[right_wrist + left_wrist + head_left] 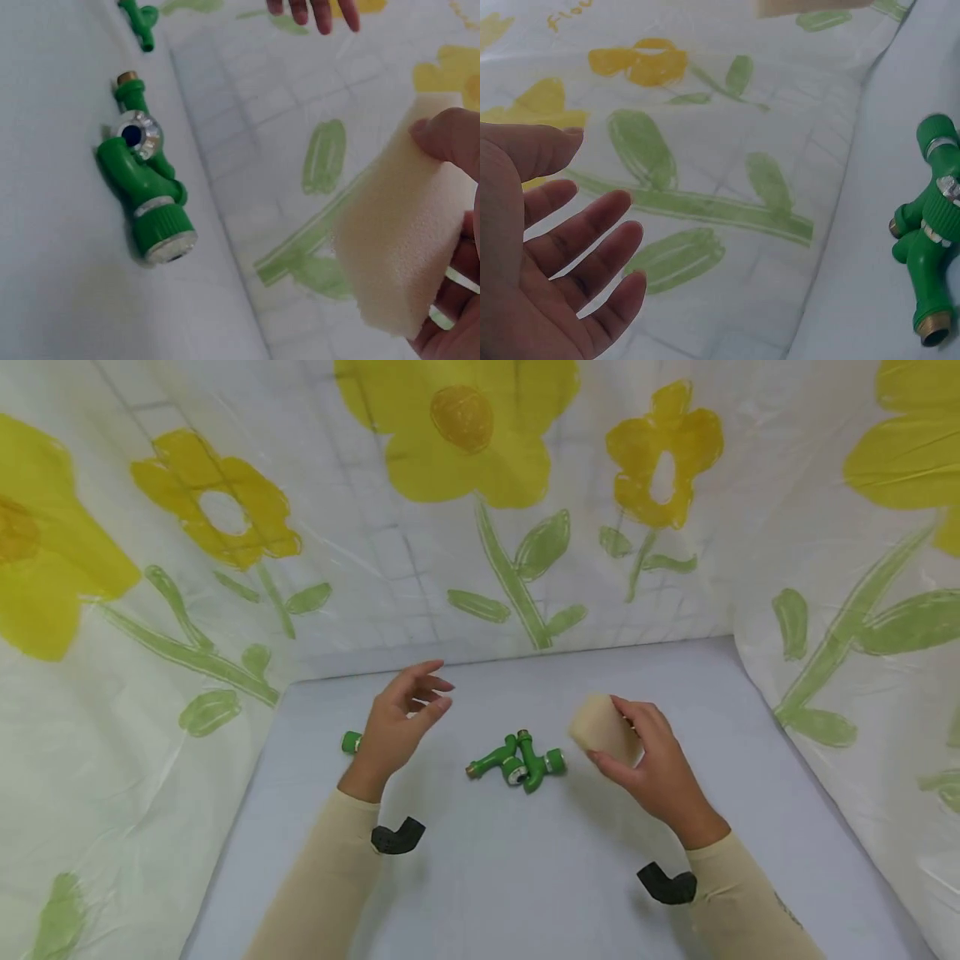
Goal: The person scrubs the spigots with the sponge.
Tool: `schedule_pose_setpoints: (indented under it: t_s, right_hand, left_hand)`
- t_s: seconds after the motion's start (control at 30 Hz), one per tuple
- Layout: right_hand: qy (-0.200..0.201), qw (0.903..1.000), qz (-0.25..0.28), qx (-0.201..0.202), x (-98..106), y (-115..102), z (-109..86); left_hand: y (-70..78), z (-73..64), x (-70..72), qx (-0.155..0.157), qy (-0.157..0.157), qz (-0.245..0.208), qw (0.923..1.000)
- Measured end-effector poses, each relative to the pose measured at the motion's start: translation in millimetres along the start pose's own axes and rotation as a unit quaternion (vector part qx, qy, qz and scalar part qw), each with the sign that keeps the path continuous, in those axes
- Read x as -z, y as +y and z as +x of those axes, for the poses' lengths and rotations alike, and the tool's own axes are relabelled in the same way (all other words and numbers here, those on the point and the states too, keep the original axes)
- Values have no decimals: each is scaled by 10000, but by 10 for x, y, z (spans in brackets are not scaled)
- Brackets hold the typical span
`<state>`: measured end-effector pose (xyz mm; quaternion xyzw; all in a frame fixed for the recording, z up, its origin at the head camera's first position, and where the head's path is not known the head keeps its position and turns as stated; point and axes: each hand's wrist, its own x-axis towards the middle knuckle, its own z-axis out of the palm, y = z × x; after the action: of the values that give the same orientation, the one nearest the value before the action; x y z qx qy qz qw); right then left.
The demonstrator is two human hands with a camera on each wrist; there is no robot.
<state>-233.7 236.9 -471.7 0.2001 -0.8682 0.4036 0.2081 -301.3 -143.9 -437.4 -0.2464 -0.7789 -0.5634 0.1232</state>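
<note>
My right hand [651, 767] grips a cream foam sponge [600, 725] between thumb and fingers, held above the table at the right. In the right wrist view the sponge [405, 225] looks like a thick, porous block. My left hand [401, 718] is raised over the table with nothing in it, its fingers loosely spread. Between the hands, two green taps [534, 764] with brass-coloured ends lie touching each other. Another green piece [350, 742] pokes out from behind the left wrist, mostly hidden in the head view.
The pale table [495, 877] runs back to a white sheet [390, 568] painted with yellow flowers, which also hangs at both sides. Black curved mounts [667, 885] sit on both wrists.
</note>
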Motion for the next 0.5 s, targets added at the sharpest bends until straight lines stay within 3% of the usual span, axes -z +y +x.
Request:
schedule_pose_setpoints:
  t_s: [0.17,0.3,0.4,0.5]
  right_hand:
    - [66,10000,-45,-18,19,1,-3]
    - [46,10000,-45,-62,20,3,-25]
    - [8,10000,-37,-61,18,-8,-44]
    - [-23,10000,-42,-57,12,-4,-66]
  left_hand:
    - [-17,-10,-274,-80,-518,-95,9986]
    - [-160,-105,-548,57,-1070,-95,9942]
    - [-311,-214,-774,312,-1812,238,9827]
    - [-433,-325,-965,464,-2492,1019,9620]
